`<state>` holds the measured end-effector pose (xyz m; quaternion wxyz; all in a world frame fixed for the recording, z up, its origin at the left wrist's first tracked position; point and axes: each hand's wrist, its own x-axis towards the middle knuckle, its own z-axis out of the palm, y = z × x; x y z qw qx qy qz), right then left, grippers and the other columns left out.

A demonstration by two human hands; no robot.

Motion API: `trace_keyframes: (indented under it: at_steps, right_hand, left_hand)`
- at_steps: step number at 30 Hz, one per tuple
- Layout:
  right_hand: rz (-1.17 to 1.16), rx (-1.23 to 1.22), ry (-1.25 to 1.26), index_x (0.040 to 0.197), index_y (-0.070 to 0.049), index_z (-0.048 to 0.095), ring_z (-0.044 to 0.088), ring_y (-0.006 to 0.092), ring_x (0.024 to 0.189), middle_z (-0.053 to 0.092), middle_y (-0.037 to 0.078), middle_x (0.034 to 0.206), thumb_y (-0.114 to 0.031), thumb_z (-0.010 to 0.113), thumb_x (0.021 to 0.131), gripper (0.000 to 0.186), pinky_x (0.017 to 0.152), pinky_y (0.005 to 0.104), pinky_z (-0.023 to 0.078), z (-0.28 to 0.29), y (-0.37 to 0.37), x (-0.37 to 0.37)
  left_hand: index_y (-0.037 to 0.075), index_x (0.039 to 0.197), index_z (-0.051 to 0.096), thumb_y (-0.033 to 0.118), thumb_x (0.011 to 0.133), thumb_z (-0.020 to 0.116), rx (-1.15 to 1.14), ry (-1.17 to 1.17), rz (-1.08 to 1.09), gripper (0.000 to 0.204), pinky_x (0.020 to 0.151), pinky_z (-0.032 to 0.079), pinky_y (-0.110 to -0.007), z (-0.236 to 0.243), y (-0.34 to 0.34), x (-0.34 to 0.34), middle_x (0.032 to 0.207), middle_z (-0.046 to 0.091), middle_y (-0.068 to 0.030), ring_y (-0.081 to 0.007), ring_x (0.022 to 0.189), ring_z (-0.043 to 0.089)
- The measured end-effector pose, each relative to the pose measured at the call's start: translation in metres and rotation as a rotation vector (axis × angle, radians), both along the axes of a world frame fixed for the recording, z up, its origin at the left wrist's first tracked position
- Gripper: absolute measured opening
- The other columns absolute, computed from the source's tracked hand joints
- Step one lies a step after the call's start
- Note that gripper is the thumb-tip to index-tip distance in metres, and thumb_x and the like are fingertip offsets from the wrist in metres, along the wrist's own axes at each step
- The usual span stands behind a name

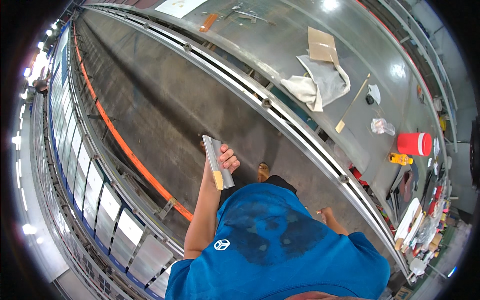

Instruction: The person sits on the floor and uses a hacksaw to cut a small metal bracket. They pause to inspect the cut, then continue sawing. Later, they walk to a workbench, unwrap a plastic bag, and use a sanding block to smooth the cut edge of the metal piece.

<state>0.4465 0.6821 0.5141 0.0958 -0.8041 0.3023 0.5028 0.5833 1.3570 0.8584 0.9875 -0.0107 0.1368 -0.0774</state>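
Observation:
My left hand (pixel 229 158) is raised in front of me, its fingers wrapped round a squeegee (pixel 215 160). This is a short grey metal bar with a yellow strip at its near end, held lengthwise and tilted. The palm is hidden behind the bar. At my right side hangs my right hand (pixel 327 216), low and apart from any object. Its fingers look loosely curled, and I see nothing in them.
I stand in an aisle. A long table (pixel 280 45) with a metal rail (pixel 240 82) runs along the right, carrying a cloth (pixel 310 90), cardboard (pixel 321 45), a stick (pixel 354 102) and a red container (pixel 414 144). Left are an orange rail (pixel 122 142) and several pale panels (pixel 108 207).

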Motion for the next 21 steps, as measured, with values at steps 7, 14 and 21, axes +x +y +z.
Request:
trace_keyframes:
  at_steps: [7, 14, 21]
  right_hand:
    - [-0.481, 0.497, -0.032, 0.096, -0.010, 0.074, 0.044, 0.0172, 0.051, 0.050, 0.002, 0.062, -0.022, 0.057, 0.088, 0.022, 0.047, 0.0371, 0.036, 0.104, 0.281, 0.133]
    - [-0.004, 1.142, -0.211, 0.095, -0.004, 0.071, 0.047, 0.0104, 0.063, 0.058, 0.000, 0.071, -0.014, 0.055, 0.090, 0.019, 0.055, 0.0268, 0.035, 0.244, 0.573, 0.337]
    - [-0.001, 1.284, -0.551, 0.118, 0.004, 0.065, 0.064, 0.0141, 0.086, 0.069, 0.007, 0.097, -0.006, 0.059, 0.092, 0.028, 0.081, 0.0285, 0.054, 0.275, 0.745, 0.520]
  left_hand:
    - [0.011, 0.091, 0.057, 0.059, 0.096, 0.050, 0.237, 0.258, 0.072, 0.048, 0.062, 0.043, -0.033, 0.003, 0.118, 0.033, 0.067, 0.050, -0.0004, -0.0156, 0.059, 0.052]
    - [0.010, 0.097, 0.059, 0.052, 0.096, 0.054, 0.627, 0.605, 0.233, 0.043, 0.062, 0.052, -0.037, 0.025, 0.248, 0.050, 0.082, 0.060, -0.0049, -0.0212, 0.071, 0.059]
    - [0.011, 0.100, 0.058, 0.051, 0.096, 0.056, 0.481, 0.620, 0.401, 0.041, 0.068, 0.051, -0.039, 0.013, 0.328, 0.069, 0.089, 0.062, -0.0062, -0.0222, 0.079, 0.060]
